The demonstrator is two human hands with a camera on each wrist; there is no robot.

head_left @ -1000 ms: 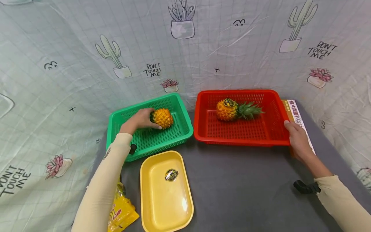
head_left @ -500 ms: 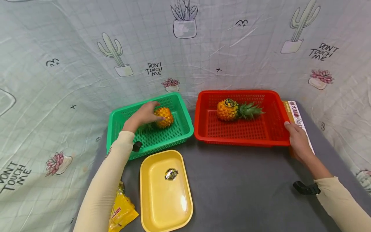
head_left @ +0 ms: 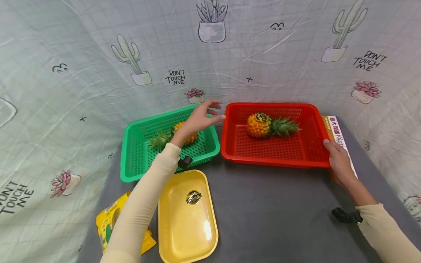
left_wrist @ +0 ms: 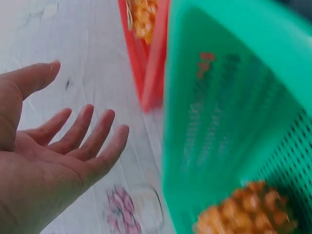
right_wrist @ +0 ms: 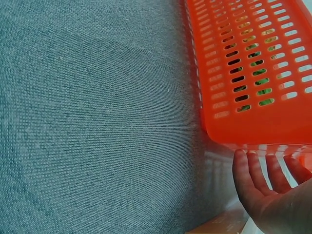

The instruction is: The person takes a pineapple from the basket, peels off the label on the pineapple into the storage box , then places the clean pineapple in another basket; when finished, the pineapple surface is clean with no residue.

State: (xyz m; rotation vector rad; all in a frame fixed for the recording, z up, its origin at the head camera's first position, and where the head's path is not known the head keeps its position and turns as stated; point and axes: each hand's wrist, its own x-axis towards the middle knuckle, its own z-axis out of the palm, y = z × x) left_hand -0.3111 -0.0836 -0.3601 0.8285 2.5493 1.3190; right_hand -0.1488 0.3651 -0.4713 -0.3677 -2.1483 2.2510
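The red basket [head_left: 269, 163] sits right of centre in the head view, a bright plastic tray with slotted walls, a mesh floor and a smooth rolled rim. The right hand [head_left: 340, 160] grips its near right corner, thumb over the rim and fingers tucked beneath it. The left hand [head_left: 202, 117] is spread wide with nothing in it, fingers loosely bent, in the air over the far right corner of the green basket [head_left: 125, 153], its thumb near the red basket's left edge.

A pineapple [head_left: 258, 127] lies on its side in the red basket, orange-yellow and knobbly, its green leaves pointing right. A second pineapple [head_left: 192, 139] lies in the green basket with its leaves to the left, partly behind the left arm.

The first pineapple wears a black and gold label [head_left: 261, 117], its lettering too small to read. A similar sticker [head_left: 193, 197] is on the floor of the yellow tray [head_left: 187, 233], at lower centre on the dark table [head_left: 273, 212]. The box [head_left: 338, 132] beyond the red basket's right end shows Chinese characters and "PAST", the rest hidden. The pale cloth [head_left: 227, 73] behind repeats "DON'T TOUCH ME" among potted plant drawings. At lower left, a sleeve [head_left: 141, 210] partly covers a yellow packet [head_left: 110, 215], its lettering unreadable.
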